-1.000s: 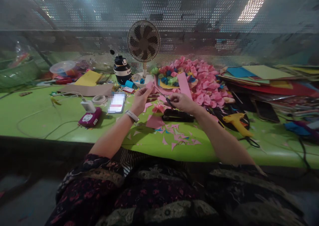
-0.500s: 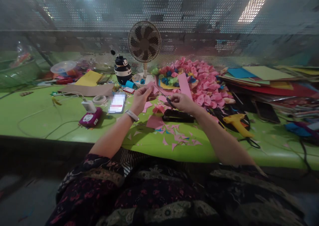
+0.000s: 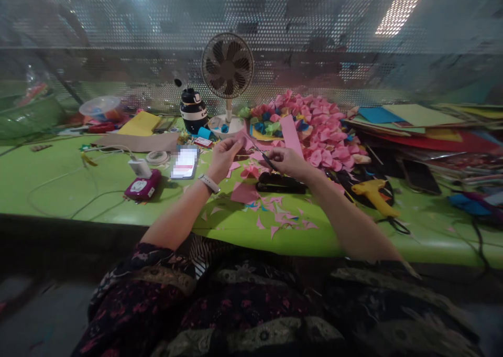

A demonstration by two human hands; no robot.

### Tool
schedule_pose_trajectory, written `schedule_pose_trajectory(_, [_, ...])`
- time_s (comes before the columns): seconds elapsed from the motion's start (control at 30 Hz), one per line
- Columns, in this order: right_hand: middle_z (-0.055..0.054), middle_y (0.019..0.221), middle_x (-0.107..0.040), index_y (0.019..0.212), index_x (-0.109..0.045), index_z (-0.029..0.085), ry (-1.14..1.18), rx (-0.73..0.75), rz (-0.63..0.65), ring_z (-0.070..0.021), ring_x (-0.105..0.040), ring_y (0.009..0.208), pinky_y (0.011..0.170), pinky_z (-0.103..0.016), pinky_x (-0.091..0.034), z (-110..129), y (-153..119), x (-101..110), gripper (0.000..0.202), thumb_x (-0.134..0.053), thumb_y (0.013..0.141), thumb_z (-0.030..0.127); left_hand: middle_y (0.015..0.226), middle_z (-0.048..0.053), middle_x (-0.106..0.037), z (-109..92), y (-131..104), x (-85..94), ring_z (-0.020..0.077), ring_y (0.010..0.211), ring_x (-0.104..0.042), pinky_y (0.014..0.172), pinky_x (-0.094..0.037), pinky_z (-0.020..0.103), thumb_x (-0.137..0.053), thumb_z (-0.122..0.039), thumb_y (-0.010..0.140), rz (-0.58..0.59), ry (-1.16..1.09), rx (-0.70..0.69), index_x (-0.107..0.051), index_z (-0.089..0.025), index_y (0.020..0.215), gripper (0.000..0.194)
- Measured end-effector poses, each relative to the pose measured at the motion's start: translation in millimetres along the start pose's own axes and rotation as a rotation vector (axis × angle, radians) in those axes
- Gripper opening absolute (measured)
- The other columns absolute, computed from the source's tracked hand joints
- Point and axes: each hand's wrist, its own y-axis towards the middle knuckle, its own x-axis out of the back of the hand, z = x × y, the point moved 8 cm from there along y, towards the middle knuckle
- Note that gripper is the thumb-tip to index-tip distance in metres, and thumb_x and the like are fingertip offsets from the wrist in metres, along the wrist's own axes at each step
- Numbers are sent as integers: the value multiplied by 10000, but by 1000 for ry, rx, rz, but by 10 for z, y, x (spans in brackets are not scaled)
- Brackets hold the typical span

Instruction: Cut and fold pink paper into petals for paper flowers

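Note:
Between its thumb and fingers, my left hand (image 3: 225,159) pinches a small piece of pink paper (image 3: 244,139). My right hand (image 3: 286,163) is closed on the handles of dark-handled scissors (image 3: 269,161), whose blades point up and left toward that paper. Whether the blades touch it I cannot tell. Under my right hand lies a black stapler (image 3: 281,184). Next to the stapler are a pink paper square (image 3: 244,193) and a folded pink paper flower (image 3: 250,172). Pink and blue paper scraps (image 3: 281,218) are scattered along the green table (image 3: 220,236) closer to me.
A large heap of pink paper flowers (image 3: 314,121) lies behind my right hand. A fan (image 3: 228,66) and a black bottle (image 3: 193,113) stand at the back. To the left are a phone (image 3: 184,163) and a purple power adapter (image 3: 143,185); a yellow glue gun (image 3: 376,197) lies right.
The scissors have turned slightly in my right hand, and the pink paper has shifted a little in my left fingers. Both arms stay almost in place.

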Motion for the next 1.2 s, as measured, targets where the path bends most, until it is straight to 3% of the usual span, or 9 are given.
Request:
schedule_pose_trajectory(0.4, [18, 615, -544, 668, -532, 194, 7, 54, -3, -126, -542, 594, 531, -268, -408, -34, 42, -17, 575, -835, 525, 662, 658, -23, -656, -4, -10, -16, 124, 671, -733, 638, -561, 204, -728, -322, 860, 16, -6, -15, -589, -165, 739, 242])
schedule_pose_trajectory(1.2, [20, 599, -581, 681, -556, 189, 40, 13, -23, -112, -534, 566, 492, -236, -355, -87, 47, -4, 632, -833, 464, 714, 652, -19, -647, 3, -29, -34, 113, 638, -712, 648, -559, 206, -749, -333, 839, 17, 3, 5, -584, -166, 723, 262])
